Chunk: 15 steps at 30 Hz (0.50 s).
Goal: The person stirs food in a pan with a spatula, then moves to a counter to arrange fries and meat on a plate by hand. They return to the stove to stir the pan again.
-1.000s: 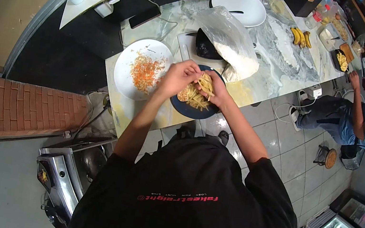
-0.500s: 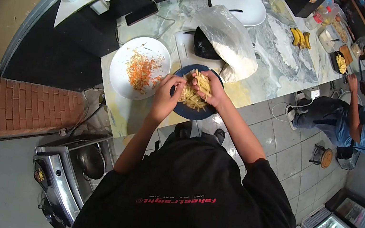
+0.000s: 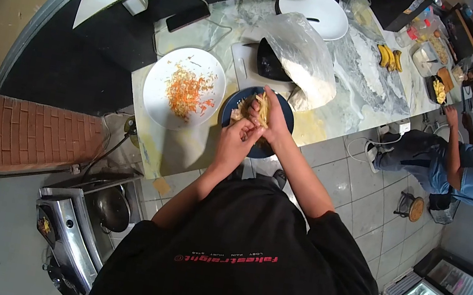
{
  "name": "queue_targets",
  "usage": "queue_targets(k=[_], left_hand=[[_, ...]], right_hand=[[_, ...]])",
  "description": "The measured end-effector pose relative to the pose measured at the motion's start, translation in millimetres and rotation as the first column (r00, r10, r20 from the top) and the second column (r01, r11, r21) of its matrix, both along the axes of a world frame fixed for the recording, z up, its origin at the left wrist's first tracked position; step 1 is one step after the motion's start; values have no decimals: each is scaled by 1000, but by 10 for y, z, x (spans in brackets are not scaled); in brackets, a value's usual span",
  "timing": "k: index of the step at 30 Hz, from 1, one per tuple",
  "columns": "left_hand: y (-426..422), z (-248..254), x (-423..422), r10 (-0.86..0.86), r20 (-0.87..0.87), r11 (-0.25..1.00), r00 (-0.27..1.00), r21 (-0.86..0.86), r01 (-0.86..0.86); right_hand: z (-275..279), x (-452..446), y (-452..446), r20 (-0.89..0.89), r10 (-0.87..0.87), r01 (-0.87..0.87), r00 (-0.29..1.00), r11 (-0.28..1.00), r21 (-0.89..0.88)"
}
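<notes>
My right hand (image 3: 273,119) is closed around a bunch of pale yellow strips (image 3: 264,110), which look like cut potato. It is over a dark blue bowl (image 3: 287,111), in which more pale strips show in part. My left hand (image 3: 236,140) comes in from the front edge of the bowl. Its fingertips are pinched together against the lower side of the right hand's bunch; what lies between them is hidden. Left of the bowl, a large white plate (image 3: 161,67) carries orange and pale shreds (image 3: 188,94).
A clear plastic bag with white powder (image 3: 311,75) lies behind the bowl, over a black container (image 3: 271,61). A white plate (image 3: 333,17), a phone (image 3: 188,19) and bananas (image 3: 390,57) are farther back. Another person (image 3: 458,166) works at the right.
My left hand has moved right, from the bowl's left rim to my right hand, and pinches there. My right hand has turned and closed more around the strips.
</notes>
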<state>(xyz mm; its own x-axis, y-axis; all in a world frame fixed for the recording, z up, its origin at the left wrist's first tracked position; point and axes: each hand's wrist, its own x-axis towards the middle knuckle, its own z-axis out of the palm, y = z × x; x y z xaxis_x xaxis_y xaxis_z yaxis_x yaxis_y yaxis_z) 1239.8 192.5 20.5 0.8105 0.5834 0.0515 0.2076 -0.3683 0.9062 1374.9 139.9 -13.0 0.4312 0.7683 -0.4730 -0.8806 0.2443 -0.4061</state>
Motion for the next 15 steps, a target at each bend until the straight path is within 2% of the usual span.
queue_targets(k=[2,3,6,8,10,12,15], left_hand=[[83,-28,29,-70,-67,992,995,-110,62],[139,-66,43,-80,-35,994,996,-77,77],[287,-122,27,-119,-59,991,991,-73,115],[344,-121,15,-149,-79,986,986,-92,142],[368,-100,15,-193,-137,981,972,-22,192],[374,-89,17,-211,-90,977,973,-35,208],[382,-85,23,-218,-100,974,971,33,222]], right_hand=[[-181,3,11,-62,117,-102,991,973,208],[-190,-16,30,-130,77,-54,988,984,170],[-195,-85,69,-123,-32,45,992,994,101],[-196,-136,107,-142,-54,72,988,990,122],[-178,-192,177,-194,-132,159,972,979,130],[-201,-211,211,-199,-140,167,970,978,123],[-212,-231,222,-174,-232,258,957,956,142]])
